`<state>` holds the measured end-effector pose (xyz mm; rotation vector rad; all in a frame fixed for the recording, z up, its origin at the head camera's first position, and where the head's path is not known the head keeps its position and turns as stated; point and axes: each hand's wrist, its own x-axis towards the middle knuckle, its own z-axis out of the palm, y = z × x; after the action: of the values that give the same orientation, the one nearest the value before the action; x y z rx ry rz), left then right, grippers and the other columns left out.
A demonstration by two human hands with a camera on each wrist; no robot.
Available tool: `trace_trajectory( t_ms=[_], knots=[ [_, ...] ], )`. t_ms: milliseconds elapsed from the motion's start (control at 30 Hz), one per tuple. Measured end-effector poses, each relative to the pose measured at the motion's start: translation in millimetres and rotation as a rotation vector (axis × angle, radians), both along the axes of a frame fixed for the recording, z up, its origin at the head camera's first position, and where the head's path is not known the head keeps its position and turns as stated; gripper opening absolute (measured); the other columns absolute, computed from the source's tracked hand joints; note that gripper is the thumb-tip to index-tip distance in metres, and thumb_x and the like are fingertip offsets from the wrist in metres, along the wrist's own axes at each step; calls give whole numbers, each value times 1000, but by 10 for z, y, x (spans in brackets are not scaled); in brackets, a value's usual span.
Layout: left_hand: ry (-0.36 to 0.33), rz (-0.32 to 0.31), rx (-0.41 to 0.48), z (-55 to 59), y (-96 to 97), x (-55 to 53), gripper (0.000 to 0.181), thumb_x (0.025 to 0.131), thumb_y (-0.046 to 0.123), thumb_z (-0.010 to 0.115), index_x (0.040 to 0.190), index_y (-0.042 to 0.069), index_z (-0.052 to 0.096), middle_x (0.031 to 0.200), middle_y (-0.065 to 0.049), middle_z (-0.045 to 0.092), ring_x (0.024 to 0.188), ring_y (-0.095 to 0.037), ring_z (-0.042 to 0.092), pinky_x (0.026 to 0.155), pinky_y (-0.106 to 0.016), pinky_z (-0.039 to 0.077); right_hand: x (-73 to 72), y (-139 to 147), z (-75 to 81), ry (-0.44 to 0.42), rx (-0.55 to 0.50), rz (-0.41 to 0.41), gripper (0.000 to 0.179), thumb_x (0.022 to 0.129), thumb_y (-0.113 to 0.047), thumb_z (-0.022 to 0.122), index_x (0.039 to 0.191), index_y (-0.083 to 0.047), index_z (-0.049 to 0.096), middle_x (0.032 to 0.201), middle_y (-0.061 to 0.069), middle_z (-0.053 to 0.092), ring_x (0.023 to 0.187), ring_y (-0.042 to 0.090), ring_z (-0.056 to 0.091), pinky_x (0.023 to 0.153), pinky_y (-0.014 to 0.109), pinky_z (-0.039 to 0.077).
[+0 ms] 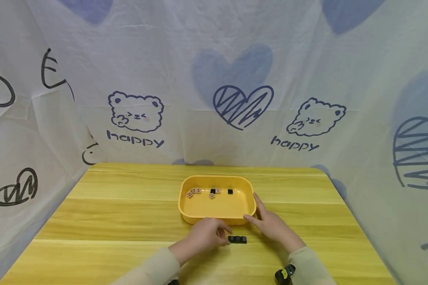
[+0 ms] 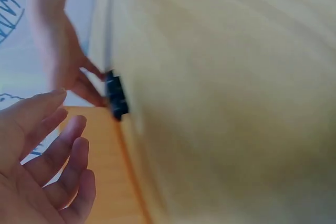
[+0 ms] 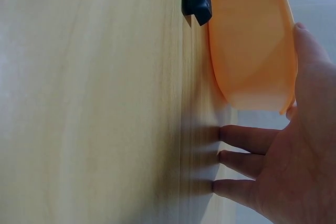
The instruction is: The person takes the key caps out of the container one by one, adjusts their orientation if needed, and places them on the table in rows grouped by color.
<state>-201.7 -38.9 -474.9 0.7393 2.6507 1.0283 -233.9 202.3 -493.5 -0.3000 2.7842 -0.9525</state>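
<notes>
Fingers loose: left hand (image 1: 207,234) by black tiles (image 1: 237,239); right hand (image 1: 269,224) touches tray (image 1: 185,211).

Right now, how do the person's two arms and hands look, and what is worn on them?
Both hands are bare, with no gloves or rings visible. The left hand and the right hand come out of long, light beige sleeves. A small black device with a yellow mark sits at the right wrist.

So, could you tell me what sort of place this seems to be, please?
Probably a makeshift recording booth rather than a lived-in room: a printed fabric backdrop of bears and hearts encloses a wooden table, which holds only a yellow tray of small tiles and a few black keycaps.
</notes>
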Motion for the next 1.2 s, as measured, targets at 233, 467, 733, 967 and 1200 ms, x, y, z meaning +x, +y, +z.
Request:
trace_trajectory(
  t_ms=[233,467,733,967,1200],
  knots=[
    [172,-17,-110,372,-126,-124,27,79,26,83,102,15,76,76,13,66,69,0,58,68,-25,49,-18,-1,-28,-10,-2,-6,88,96,-54,53,158,-16,3,144,26,42,124,45,48,102,59,35],
    [231,-21,-223,580,-239,-388,29,81,26,81,106,14,75,85,7,70,74,-8,62,77,-34,51,-7,5,3,-17,2,-3,89,95,-56,52,158,-16,3,144,27,42,123,46,49,101,58,37],
    [211,-128,-327,673,-204,-741,33,82,23,80,113,12,72,93,0,71,81,-13,64,72,-29,52,2,7,3,-15,6,-4,89,95,-55,53,158,-17,3,142,26,45,115,42,56,99,57,40],
    [225,-222,-409,667,-104,-1036,35,84,21,79,117,14,70,101,-2,70,88,-14,63,77,-29,52,-14,-7,-15,-22,0,-21,88,95,-55,54,158,-18,5,143,25,45,119,41,54,100,56,39],
    [106,-233,-400,519,15,-1259,34,89,14,73,122,12,68,112,-8,67,85,-13,61,74,-25,51,-5,-6,-19,-24,-22,-15,88,95,-54,54,158,-17,5,145,24,42,125,44,48,103,57,35]
  ],
)
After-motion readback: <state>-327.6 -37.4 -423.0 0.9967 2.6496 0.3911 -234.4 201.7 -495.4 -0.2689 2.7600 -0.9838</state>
